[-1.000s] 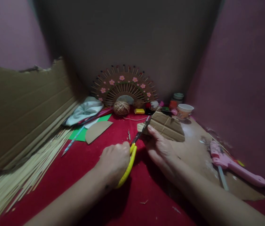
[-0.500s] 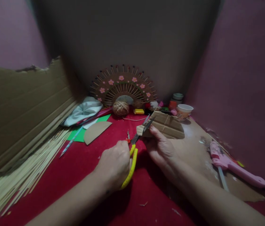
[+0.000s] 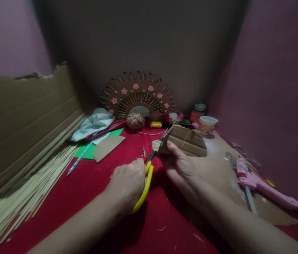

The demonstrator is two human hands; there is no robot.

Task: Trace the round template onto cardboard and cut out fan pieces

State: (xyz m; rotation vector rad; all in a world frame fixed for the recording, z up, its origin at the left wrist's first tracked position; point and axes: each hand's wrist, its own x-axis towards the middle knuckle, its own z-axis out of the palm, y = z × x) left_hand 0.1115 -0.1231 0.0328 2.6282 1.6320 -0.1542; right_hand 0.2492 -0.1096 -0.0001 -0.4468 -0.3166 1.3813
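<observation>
My left hand (image 3: 129, 181) is wrapped round the yellow handles of a pair of scissors (image 3: 145, 192). Their dark blades lie across the left part of a brown corrugated cardboard piece (image 3: 188, 140), and a small pale flap of it sticks out to the left of the blades. My right hand (image 3: 179, 165) grips the cardboard at its lower edge, thumb on top and close to the blades; its other fingers are mostly hidden underneath. A cut cardboard half-round (image 3: 108, 148) lies to the left on a green sheet (image 3: 84, 150).
A decorated stick fan (image 3: 138, 90) stands at the back, behind a twine ball (image 3: 135, 121). Thin sticks (image 3: 32, 190) and a pencil (image 3: 80, 159) lie left. On the right are a paper cup (image 3: 207, 124) and a pink glue gun (image 3: 265, 188). Scraps dot the red cloth (image 3: 164, 215).
The scissor blades look more closed on the cardboard, with the handles nearer together. My left hand has shifted slightly left; my right hand keeps its hold.
</observation>
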